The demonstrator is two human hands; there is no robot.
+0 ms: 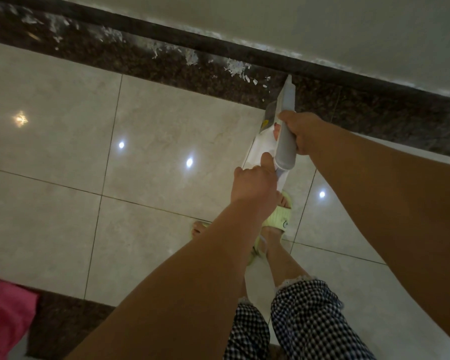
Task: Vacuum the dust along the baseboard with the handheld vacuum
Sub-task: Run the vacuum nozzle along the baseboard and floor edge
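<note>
While steering with both hands: right hand [303, 131] wrapped round handheld vacuum [283, 131], left hand [253, 181] gripping its rear, nozzle touching baseboard [218, 51] beside dust [235, 67].

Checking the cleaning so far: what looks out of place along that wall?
White scraps litter the dark floor border left of the vacuum nozzle, apparently unvacuumed. Pale flecks also mark the baseboard top edge.

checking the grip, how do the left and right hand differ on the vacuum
The right hand wraps the handheld vacuum at mid-body, nearer the nozzle; the left hand holds its rear end. The right hand sits farther forward toward the baseboard, the left closer to the body. Both grip the same vacuum.
</note>
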